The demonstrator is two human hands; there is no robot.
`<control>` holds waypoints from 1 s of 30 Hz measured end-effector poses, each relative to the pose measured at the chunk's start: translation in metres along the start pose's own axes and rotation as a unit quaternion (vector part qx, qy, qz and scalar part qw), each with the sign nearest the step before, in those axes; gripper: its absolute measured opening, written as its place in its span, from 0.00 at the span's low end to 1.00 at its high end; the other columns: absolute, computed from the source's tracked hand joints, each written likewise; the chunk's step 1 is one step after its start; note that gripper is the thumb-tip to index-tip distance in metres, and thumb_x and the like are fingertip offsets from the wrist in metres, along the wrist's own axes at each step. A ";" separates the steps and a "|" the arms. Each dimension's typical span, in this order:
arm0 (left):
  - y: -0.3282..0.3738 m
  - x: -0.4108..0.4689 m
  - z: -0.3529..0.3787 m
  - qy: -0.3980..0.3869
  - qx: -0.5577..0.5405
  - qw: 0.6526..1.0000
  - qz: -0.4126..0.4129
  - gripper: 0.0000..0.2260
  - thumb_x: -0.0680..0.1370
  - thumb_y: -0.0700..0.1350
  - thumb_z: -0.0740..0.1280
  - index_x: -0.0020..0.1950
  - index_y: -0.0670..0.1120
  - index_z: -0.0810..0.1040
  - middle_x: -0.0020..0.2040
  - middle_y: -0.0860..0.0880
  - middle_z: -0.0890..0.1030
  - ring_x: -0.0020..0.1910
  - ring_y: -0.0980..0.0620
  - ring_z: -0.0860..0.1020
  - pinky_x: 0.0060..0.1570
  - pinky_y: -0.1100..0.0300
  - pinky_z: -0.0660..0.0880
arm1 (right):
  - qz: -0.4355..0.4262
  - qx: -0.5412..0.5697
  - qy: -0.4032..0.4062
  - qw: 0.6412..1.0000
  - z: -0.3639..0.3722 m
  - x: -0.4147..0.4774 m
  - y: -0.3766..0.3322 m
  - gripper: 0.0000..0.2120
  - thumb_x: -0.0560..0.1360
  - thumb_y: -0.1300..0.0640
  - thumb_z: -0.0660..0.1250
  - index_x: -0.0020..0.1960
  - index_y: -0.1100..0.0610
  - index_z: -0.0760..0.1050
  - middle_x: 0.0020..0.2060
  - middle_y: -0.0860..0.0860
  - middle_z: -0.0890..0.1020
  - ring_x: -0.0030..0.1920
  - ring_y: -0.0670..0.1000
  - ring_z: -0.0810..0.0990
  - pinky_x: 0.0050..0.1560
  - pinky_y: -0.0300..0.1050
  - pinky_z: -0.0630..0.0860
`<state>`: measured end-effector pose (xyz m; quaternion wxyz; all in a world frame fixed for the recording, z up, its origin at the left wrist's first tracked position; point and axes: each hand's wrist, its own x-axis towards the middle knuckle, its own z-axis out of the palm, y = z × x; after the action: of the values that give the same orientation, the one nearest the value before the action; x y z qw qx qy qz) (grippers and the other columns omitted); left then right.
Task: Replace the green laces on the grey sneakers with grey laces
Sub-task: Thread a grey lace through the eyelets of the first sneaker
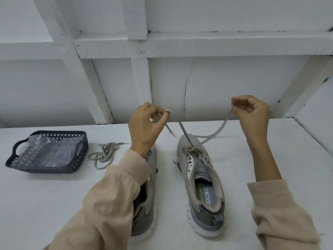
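Two grey sneakers stand on the white table, toes away from me. The right sneaker (pixel 200 179) has a grey lace (pixel 212 135) threaded through its lowest eyelets, both ends lifted above the toe. My right hand (pixel 252 112) pinches one end high at the right. My left hand (pixel 144 123) pinches the other end, whose tip hangs down beside the toe. The left sneaker (pixel 146 210) is mostly hidden under my left forearm and sleeve. A second grey lace (pixel 104 154) lies in a loose tangle left of the sneakers.
A dark perforated plastic basket (pixel 79 156) holding a crumpled clear plastic bag (pixel 46 150) sits at the table's left. A white panelled wall with beams rises right behind the table (pixel 54 195). The table's right edge runs near my right arm.
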<state>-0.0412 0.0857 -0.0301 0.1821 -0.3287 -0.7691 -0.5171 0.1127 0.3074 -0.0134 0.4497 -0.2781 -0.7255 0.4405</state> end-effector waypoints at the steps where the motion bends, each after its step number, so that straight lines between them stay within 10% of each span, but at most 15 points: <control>1: -0.002 0.000 0.001 -0.035 0.028 0.999 0.009 0.08 0.72 0.56 0.68 0.36 0.55 0.77 0.37 0.57 0.74 0.40 0.57 0.72 0.37 0.64 0.68 | 0.010 -0.014 -0.015 1.000 0.000 0.000 0.005 0.16 0.69 0.71 0.65 0.49 0.55 0.82 0.44 0.51 0.85 0.46 0.48 0.84 0.54 0.47 0.80; 5: -0.012 0.005 0.007 -0.297 0.156 0.942 0.010 0.14 0.68 0.60 0.64 0.34 0.51 0.78 0.40 0.53 0.79 0.42 0.52 0.75 0.44 0.57 0.69 | 0.076 -0.175 -0.121 0.974 0.007 -0.002 0.032 0.08 0.72 0.66 0.68 0.48 0.57 0.82 0.42 0.54 0.84 0.43 0.55 0.83 0.53 0.54 0.80; 11: -0.019 0.020 0.019 -0.608 0.290 0.732 -0.098 0.10 0.71 0.55 0.73 0.45 0.50 0.84 0.48 0.53 0.83 0.52 0.51 0.79 0.54 0.56 0.73 | 0.133 -0.451 -0.255 0.845 0.033 -0.006 0.061 0.08 0.74 0.61 0.66 0.50 0.55 0.81 0.49 0.54 0.82 0.46 0.57 0.78 0.45 0.44 0.71; 17: -0.031 0.030 0.056 -0.410 0.384 0.826 -0.051 0.14 0.76 0.39 0.61 0.60 0.45 0.78 0.58 0.44 0.79 0.58 0.41 0.77 0.51 0.54 0.70 | 0.038 -0.376 -0.354 0.856 0.078 -0.008 0.084 0.13 0.77 0.59 0.67 0.61 0.53 0.79 0.60 0.52 0.80 0.60 0.55 0.77 0.56 0.47 0.72; 23: -0.057 0.012 0.098 -0.531 0.378 0.758 0.035 0.26 0.79 0.38 0.59 0.77 0.44 0.57 0.78 0.45 0.57 0.76 0.44 0.57 0.69 0.43 0.64 | -0.006 -0.387 -0.274 0.880 0.093 -0.017 0.100 0.06 0.76 0.58 0.67 0.49 0.55 0.83 0.50 0.54 0.80 0.53 0.56 0.77 0.47 0.46 0.71; 30: -0.068 -0.002 0.100 -0.434 0.428 0.786 0.105 0.17 0.77 0.32 0.63 0.66 0.40 0.69 0.63 0.41 0.72 0.63 0.42 0.72 0.53 0.50 0.73 | 0.061 -0.234 -0.302 0.922 0.069 -0.011 0.091 0.08 0.75 0.64 0.67 0.40 0.53 0.77 0.38 0.49 0.83 0.43 0.51 0.81 0.48 0.49 0.77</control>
<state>-0.0811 0.1596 -0.1176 0.0040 -0.4854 -0.8702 0.0848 0.0563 0.3132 -0.1130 0.1044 -0.2727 -0.8909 0.3479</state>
